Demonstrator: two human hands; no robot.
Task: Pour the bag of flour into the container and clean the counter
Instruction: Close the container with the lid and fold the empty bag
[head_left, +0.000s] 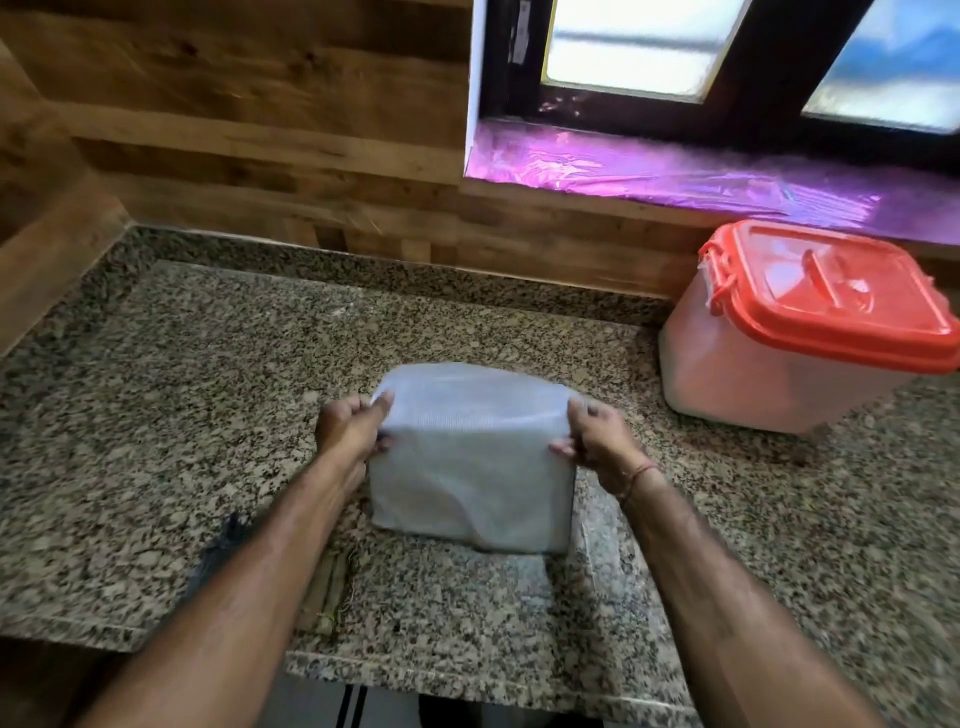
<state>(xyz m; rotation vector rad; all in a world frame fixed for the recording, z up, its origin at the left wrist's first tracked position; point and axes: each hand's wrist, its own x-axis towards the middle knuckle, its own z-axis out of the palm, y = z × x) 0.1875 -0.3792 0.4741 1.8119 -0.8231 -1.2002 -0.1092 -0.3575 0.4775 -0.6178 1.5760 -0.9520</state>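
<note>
White, block-shaped plastic bag of flour (470, 467) standing at the centre of the speckled granite surface (208, 364). The left hand (350, 431) grips its upper left corner and the right hand (597, 441) its upper right corner, fingers curled onto the bag's top edge. The translucent plastic container (769, 379), with its red lid (831, 291) on, stands apart at right rear near the wood-panelled wall (260, 130).

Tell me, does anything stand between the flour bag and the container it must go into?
Yes: the red lid sits closed on the container, right of the bag. Nothing visible lies on the counter between them.
</note>
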